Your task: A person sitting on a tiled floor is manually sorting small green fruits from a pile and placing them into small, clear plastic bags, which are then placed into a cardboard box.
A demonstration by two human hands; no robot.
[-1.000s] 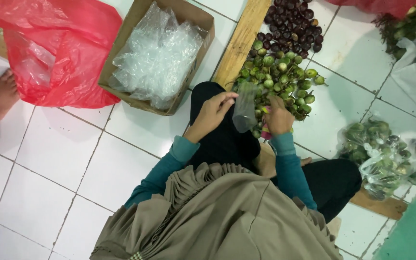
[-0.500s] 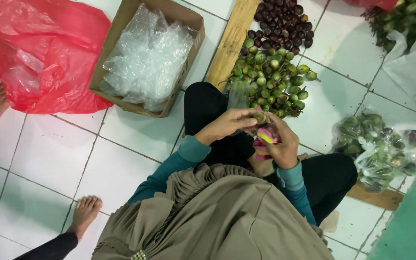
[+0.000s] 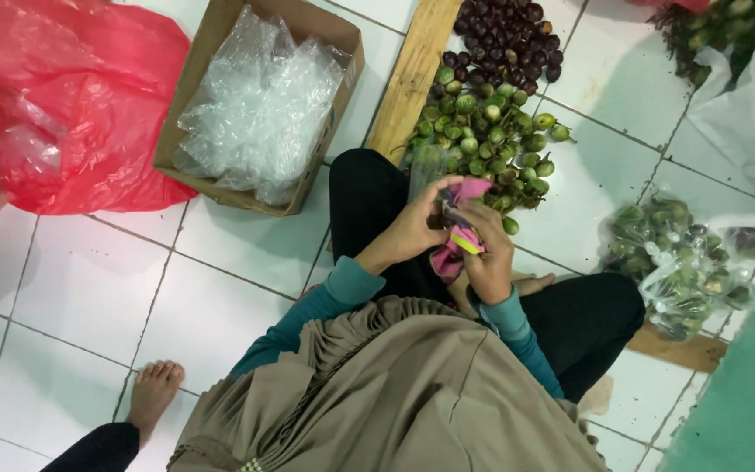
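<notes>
Pink packet gripped by both hands: left hand fingers curled on top, right hand clasping underside. Green fruit pile just beyond; cardboard box far left.

A box of plastic bags lies left of the fruit pile, with filled bags at right.

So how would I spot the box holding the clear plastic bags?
Start at the big red plastic bag lying on the white tiled floor. The brown cardboard box sits right beside it. It is the only box there, open-topped and heaped with crumpled clear bags.
</notes>
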